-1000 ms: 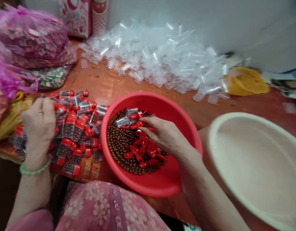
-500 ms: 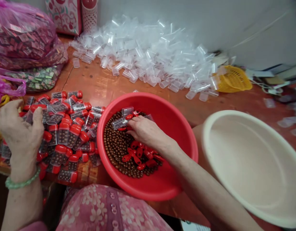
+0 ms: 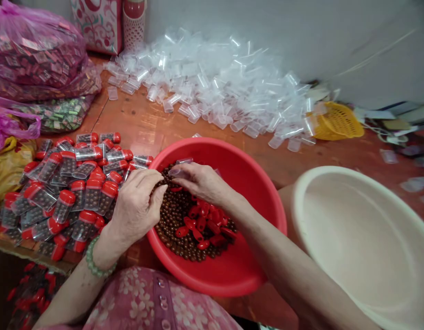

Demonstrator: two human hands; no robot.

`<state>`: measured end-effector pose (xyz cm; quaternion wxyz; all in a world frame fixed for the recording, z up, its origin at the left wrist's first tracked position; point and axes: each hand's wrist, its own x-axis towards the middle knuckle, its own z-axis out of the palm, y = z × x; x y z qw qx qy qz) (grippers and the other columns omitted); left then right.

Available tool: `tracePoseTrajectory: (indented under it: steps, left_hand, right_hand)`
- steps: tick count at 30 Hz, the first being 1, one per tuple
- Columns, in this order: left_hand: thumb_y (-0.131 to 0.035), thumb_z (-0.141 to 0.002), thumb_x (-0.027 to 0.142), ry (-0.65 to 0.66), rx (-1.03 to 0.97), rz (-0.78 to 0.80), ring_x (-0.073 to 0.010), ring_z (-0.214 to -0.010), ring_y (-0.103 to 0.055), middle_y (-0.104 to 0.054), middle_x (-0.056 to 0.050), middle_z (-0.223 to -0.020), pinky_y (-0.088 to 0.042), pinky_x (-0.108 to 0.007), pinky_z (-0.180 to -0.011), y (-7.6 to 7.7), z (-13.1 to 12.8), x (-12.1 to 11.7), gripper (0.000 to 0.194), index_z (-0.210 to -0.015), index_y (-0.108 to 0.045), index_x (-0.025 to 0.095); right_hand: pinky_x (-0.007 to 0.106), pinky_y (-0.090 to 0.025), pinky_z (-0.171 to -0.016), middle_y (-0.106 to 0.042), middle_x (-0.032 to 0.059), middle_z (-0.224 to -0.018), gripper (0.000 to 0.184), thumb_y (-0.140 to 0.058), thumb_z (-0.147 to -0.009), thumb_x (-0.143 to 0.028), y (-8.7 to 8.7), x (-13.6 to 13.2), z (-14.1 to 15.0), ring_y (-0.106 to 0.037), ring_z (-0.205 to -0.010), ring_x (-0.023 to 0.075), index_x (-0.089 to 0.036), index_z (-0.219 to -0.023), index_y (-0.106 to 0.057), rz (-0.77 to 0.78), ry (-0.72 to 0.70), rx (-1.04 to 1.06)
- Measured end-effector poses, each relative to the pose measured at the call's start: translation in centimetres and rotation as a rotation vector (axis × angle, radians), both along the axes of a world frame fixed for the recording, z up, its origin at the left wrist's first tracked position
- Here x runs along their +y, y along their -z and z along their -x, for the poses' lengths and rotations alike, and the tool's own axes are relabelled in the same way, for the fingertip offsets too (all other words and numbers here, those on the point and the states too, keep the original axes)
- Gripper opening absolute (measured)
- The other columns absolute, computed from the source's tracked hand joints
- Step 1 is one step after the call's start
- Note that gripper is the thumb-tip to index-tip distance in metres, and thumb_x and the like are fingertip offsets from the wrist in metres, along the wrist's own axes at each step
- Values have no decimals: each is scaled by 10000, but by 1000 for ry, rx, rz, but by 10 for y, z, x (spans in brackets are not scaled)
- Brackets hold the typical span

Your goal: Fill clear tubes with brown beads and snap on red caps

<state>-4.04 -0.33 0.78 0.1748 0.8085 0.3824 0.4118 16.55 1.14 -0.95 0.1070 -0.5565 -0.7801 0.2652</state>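
Observation:
A red basin (image 3: pixel 260 183) holds brown beads (image 3: pixel 174 220) and a loose heap of small red caps (image 3: pixel 201 222). My left hand (image 3: pixel 138 206), with a green bead bracelet on its wrist, is over the basin's left rim. Its thumb and fingertips are closed in a pinch, and what they hold is hidden. Facing it above the beads, my right hand (image 3: pixel 205 183) has its fingers closed on what looks like a clear plastic container, mostly covered. Another clear container (image 3: pixel 184 161) lies just behind those fingers. Left of the basin are piled bead-filled containers with red caps (image 3: pixel 64 206).
Clear empty containers (image 3: pixel 212 87) form a large heap along the wall. A cream basin (image 3: pixel 353 238) stands at the right, with a yellow basket (image 3: pixel 339 121) behind it. Pink plastic bags (image 3: pixel 36 55) of small packets sit at the back left. More red-capped containers (image 3: pixel 35 293) lie below the table edge.
My left hand has moved right from above the filled containers to the basin, and its fingers have closed. My right hand stays over the beads, its fingertips now close to the left hand's.

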Motion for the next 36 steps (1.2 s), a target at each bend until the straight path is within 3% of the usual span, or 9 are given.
tracePoseTrajectory:
  steps: [2,4,8,13,16,20,25,30,36]
  left_hand:
    - [-538,-887,153,25,-7,27,-186,-916,-642,-699,-80,-945,-534,-337,-846,3,-4,2,104,-959,-613,148]
    - [-535,-888,155,23,-8,46,-182,-895,-644,-699,-75,-928,-532,-330,-830,7,-7,6,97,-944,-614,148]
    - [-529,-888,162,-9,-9,65,-185,-887,-642,-703,-66,-924,-529,-340,-830,16,-11,13,103,-927,-624,160]
    - [-520,-884,152,-1,-15,12,-197,-891,-620,-711,-82,-918,-516,-373,-867,27,-16,15,127,-886,-647,148]
    - [-514,-885,149,4,-28,24,-191,-887,-616,-712,-76,-913,-512,-371,-871,29,-16,15,138,-877,-651,152]
    - [-498,-892,146,19,-35,50,-183,-897,-614,-711,-68,-913,-507,-373,-880,29,-16,15,154,-870,-650,157]
    - [-501,-891,144,22,-59,58,-181,-896,-620,-710,-68,-913,-510,-378,-876,30,-16,15,150,-870,-650,154]
    - [-508,-891,132,38,-73,33,-178,-894,-619,-713,-75,-913,-509,-369,-874,32,-16,15,146,-875,-653,138]
    - [-496,-898,132,46,-72,33,-173,-884,-618,-711,-72,-910,-511,-364,-872,33,-16,16,159,-871,-653,140]
  right_hand:
    - [302,-472,-806,-687,64,-1007,238,-440,-970,-266,-6,-6,-5,-624,-871,176,-166,-1163,-537,58,85,114]
    - [281,-477,-780,-675,69,-983,219,-409,-986,-265,-12,-13,-5,-628,-848,164,-154,-1125,-536,126,50,86]
    - [287,-464,-734,-656,108,-970,225,-418,-979,-256,-20,-26,5,-645,-829,189,-151,-965,-617,157,-103,-283]
    - [302,-418,-592,-689,135,-829,281,-392,-898,-74,-19,-34,27,-669,-716,235,-127,-1106,-574,166,-105,-673]
    - [293,-425,-596,-675,126,-914,336,-409,-857,-38,-11,-34,34,-665,-730,215,-152,-1130,-569,195,-166,-615]
    - [299,-479,-710,-579,129,-1116,281,-589,-793,-126,-1,-33,28,-643,-858,202,-142,-1073,-588,241,-203,-366]
    - [319,-477,-844,-572,95,-1100,321,-602,-776,-83,11,-33,17,-588,-999,200,-152,-1083,-542,170,-217,-107]
    - [292,-451,-687,-604,101,-929,131,-473,-907,-136,16,-36,15,-586,-783,182,-97,-1015,-537,112,-288,-312]
    - [338,-446,-675,-638,166,-875,251,-387,-878,-19,14,-32,14,-631,-759,237,-67,-949,-623,38,-427,-684]
